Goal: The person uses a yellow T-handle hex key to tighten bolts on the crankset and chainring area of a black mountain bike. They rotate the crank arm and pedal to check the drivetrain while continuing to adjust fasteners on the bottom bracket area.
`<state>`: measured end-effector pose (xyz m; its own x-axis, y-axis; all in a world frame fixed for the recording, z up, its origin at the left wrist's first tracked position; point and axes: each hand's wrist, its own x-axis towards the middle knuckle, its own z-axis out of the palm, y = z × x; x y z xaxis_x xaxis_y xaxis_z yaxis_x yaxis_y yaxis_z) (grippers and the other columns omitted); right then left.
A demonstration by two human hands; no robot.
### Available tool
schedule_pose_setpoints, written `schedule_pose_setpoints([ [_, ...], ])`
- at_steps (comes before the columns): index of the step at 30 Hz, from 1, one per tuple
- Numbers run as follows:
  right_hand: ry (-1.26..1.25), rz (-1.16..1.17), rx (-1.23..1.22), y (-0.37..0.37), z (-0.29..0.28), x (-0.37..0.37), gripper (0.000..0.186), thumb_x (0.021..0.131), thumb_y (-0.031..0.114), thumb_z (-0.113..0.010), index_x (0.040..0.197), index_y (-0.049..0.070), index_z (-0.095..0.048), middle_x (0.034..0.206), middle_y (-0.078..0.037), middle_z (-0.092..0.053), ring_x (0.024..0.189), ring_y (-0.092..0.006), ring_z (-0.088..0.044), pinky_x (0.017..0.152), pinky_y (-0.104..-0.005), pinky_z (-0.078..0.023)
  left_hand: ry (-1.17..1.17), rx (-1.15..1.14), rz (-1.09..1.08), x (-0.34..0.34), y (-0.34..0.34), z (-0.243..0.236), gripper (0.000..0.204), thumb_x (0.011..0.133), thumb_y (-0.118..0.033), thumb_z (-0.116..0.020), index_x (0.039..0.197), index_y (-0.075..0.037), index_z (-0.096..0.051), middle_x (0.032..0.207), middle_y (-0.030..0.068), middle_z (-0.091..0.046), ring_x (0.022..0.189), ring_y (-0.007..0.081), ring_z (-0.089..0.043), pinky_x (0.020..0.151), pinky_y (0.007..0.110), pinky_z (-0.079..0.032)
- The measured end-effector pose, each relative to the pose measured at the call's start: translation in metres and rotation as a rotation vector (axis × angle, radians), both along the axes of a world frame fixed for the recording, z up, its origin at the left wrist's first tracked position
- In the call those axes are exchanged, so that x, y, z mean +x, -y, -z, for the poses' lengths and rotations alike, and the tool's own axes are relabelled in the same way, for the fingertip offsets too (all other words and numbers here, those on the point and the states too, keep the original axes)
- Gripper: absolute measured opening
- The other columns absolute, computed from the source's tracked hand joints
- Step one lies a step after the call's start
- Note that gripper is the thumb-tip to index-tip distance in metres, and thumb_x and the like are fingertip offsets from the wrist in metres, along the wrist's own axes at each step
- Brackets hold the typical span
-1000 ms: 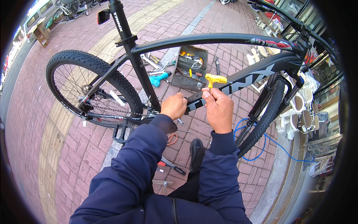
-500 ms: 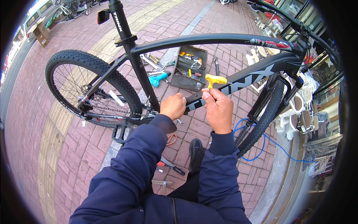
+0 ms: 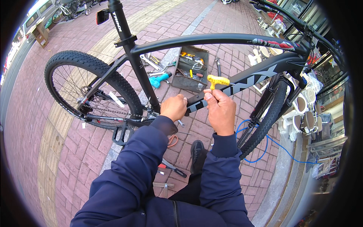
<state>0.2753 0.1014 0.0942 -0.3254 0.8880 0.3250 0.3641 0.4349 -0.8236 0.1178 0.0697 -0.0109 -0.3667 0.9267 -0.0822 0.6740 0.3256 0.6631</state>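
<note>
Bike (image 3: 211, 39) could get scratched if right hand (image 3: 221, 113), gripping the yellow tool (image 3: 218, 80), slips; I can't tell what left hand (image 3: 173, 107) holds.

My sleeves (image 3: 124, 166) show navy, the T-handled tool (image 3: 218, 80) bright yellow. Bicycle frame (image 3: 170, 41) matte black with silver-grey lettering (image 3: 266, 75) and a red, black and grey patterned graphic (image 3: 274, 44); rear tyre (image 3: 124, 85) black, knobbly tread pattern. Underfoot I see pinkish-red paving (image 3: 83, 159) in a brick pattern, a yellowish-tan band (image 3: 49, 170) through it, plus a turquoise tool (image 3: 159, 80), bright blue hose (image 3: 286, 150) and my black shoe (image 3: 197, 151).
</note>
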Motion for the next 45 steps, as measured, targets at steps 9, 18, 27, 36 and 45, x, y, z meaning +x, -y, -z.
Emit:
schedule_pose_setpoints([
  [9,-0.005,0.003,-0.020,0.000,0.000,0.001,0.017,0.093,0.011,-0.071,0.103,-0.003,-0.074,0.091,-0.019,-0.074,0.076,-0.0285,-0.071,0.071,-0.0357,-0.054,0.071,-0.016,-0.014,-0.004,0.000,0.001,0.039,0.103,-0.037,-0.048,0.103,-0.003,-0.068,0.096,0.0283,-0.071,0.096,0.0485,-0.067,0.087,0.057,-0.050],
  [18,0.018,-0.015,0.023,-0.002,0.002,0.003,0.019,0.097,0.015,-0.068,0.105,-0.002,-0.074,0.082,-0.009,-0.070,0.067,-0.0149,-0.063,0.063,-0.0291,-0.050,0.080,-0.009,-0.006,-0.005,-0.004,0.009,0.037,0.099,-0.032,-0.048,0.102,-0.002,-0.070,0.102,0.0277,-0.072,0.100,0.0484,-0.067,0.092,0.057,-0.049],
  [27,0.040,-0.013,0.052,-0.003,0.003,0.006,0.021,0.099,0.018,-0.067,0.107,-0.001,-0.075,0.077,-0.004,-0.069,0.062,-0.0086,-0.059,0.059,-0.0260,-0.048,0.084,0.088,0.073,-0.013,-0.016,0.040,0.046,0.101,-0.035,-0.045,0.092,0.000,-0.074,0.101,0.0277,-0.071,0.102,0.0489,-0.065,0.094,0.056,-0.048],
  [36,0.030,-0.013,0.048,-0.003,0.003,0.005,0.020,0.099,0.017,-0.067,0.107,0.000,-0.075,0.077,-0.003,-0.069,0.062,-0.0083,-0.058,0.059,-0.0258,-0.048,0.080,0.025,-0.038,-0.005,-0.007,0.015,0.043,0.101,-0.036,-0.048,0.098,0.000,-0.072,0.100,0.0291,-0.071,0.101,0.0501,-0.066,0.093,0.057,-0.048],
  [45,0.015,0.004,0.007,-0.001,-0.002,0.004,0.017,0.093,0.012,-0.071,0.101,-0.003,-0.073,0.088,-0.019,-0.072,0.074,-0.0307,-0.069,0.069,-0.0370,-0.052,0.015,0.127,-0.001,-0.013,-0.010,0.028,0.035,0.100,-0.027,-0.047,0.092,0.001,-0.067,0.099,0.0267,-0.071,0.096,0.0475,-0.067,0.089,0.058,-0.049],
])
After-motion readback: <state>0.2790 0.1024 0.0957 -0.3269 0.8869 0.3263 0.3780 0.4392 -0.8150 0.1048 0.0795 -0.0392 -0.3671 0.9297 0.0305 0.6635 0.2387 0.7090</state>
